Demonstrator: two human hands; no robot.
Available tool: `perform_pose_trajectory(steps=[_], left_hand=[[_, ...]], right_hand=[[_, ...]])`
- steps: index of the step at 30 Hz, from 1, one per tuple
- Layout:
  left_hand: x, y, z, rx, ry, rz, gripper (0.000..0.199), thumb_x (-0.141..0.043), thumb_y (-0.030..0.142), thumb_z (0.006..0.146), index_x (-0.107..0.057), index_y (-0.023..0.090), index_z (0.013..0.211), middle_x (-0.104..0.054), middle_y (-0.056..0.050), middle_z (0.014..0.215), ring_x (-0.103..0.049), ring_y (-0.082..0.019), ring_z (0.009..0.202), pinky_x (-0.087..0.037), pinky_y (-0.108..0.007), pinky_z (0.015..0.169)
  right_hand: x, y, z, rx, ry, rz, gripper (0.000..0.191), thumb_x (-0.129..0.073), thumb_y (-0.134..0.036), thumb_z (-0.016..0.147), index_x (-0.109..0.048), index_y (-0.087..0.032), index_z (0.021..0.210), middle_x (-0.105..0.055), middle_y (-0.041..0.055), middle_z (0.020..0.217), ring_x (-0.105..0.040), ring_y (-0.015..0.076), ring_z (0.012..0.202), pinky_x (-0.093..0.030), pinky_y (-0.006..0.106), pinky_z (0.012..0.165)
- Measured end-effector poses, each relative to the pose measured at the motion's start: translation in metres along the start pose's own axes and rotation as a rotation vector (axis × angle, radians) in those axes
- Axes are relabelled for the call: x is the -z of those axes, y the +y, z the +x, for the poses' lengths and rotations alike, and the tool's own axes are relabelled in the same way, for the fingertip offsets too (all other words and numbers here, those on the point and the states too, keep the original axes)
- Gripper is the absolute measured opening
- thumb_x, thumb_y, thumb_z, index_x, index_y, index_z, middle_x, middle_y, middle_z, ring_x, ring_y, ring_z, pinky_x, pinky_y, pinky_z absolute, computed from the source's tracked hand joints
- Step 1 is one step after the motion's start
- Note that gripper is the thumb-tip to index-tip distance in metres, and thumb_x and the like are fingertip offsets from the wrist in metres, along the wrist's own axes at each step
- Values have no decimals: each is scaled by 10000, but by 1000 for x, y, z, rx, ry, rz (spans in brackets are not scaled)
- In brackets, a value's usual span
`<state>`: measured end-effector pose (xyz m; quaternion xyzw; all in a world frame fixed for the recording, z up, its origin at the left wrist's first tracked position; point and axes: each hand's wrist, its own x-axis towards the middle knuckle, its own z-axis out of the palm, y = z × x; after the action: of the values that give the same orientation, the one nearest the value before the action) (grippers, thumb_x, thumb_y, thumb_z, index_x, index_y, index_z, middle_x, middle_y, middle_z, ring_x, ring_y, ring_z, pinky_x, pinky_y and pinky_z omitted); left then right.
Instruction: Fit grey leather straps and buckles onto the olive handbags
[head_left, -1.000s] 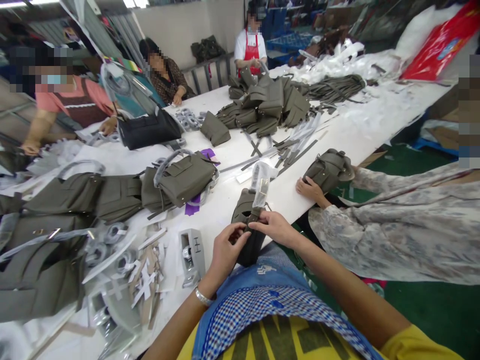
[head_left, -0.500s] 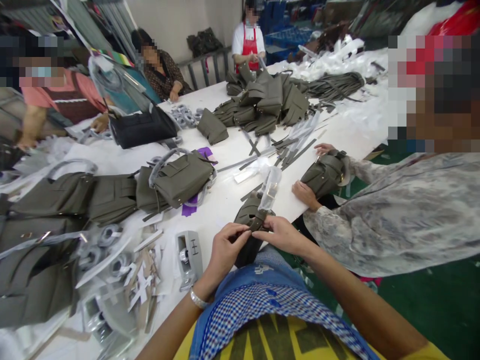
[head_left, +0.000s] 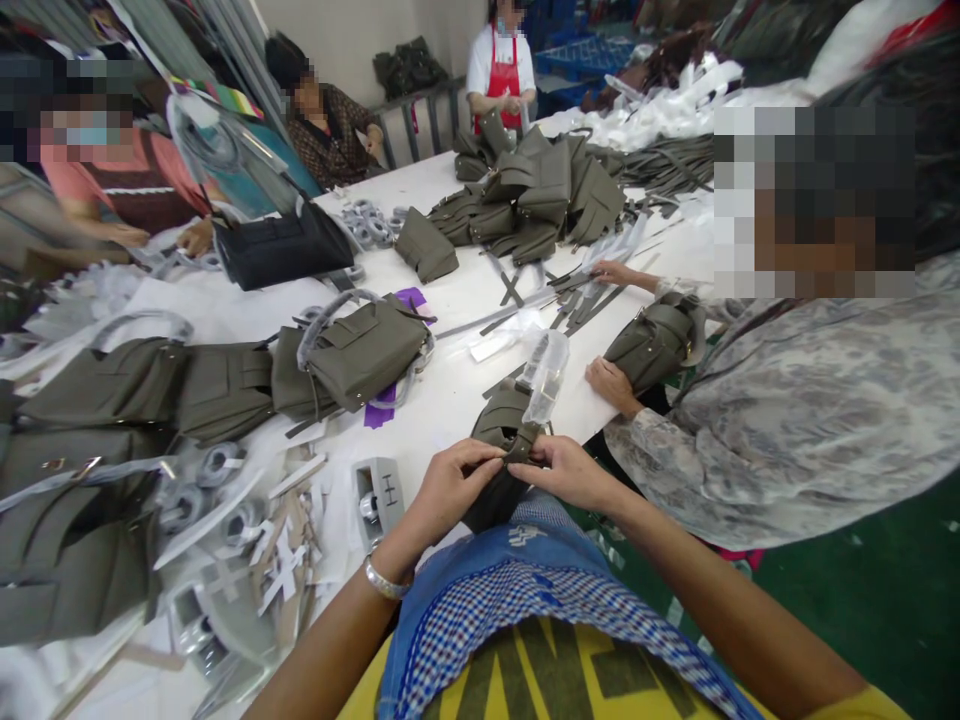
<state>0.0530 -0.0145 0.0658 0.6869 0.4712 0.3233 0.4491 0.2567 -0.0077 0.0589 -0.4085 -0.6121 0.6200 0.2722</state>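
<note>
An olive-green handbag (head_left: 496, 418) rests at the table edge against my apron. My left hand (head_left: 461, 480) pinches the near end of a short strap (head_left: 520, 446) on the bag, thumb and index finger pressed together. From the other side, my right hand (head_left: 568, 472) grips the same strap, its fingertips close to the left ones. Clear plastic wrap (head_left: 547, 375) covers the part that rises above the strap. What lies right under my fingertips is hidden.
A co-worker's hand (head_left: 611, 385) holds another olive handbag (head_left: 651, 345) at right. Several olive bags (head_left: 367, 350) lie at left, near a tape dispenser (head_left: 379, 495) and paper scraps (head_left: 289, 570). A bag pile (head_left: 525, 190) and loose straps (head_left: 589, 300) lie farther back.
My hands stay on the strap with only slight shifts of the fingers. The co-worker at right has leaned in and stretched one hand from the bag to the loose straps.
</note>
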Motion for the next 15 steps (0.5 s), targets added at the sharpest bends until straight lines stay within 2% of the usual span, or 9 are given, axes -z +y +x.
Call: perform_pose_trajectory(steps=[3,8,15], left_hand=[[4,0,0,10,-13,24,174,-604,234,852,-738,227,962,-739,-42,950,-676,-184,871,-541,-311,810],[-2,5,-2,103,92,-7,116,-637,231,817,-729,191,874,-743,-28,839,-675,-164,738,-541,-263,688],[-9,6,-2,35,172,20,117,-644,246,814,-740,198,859,-738,-42,837,-672,-175,755,-536,-279,688]], right_hand=[[-1,-1,0,7,28,-36,276,-594,-328,847,-696,-153,1035,-726,50,968,-658,223,915,-517,346,848],[-1,-4,1,21,71,-117,247,-585,-318,844,-704,-151,982,-727,48,964,-651,224,911,-515,336,836],[-2,-4,0,17,92,-116,286,-579,-334,843,-697,-163,1041,-726,41,986,-647,237,933,-515,357,851]])
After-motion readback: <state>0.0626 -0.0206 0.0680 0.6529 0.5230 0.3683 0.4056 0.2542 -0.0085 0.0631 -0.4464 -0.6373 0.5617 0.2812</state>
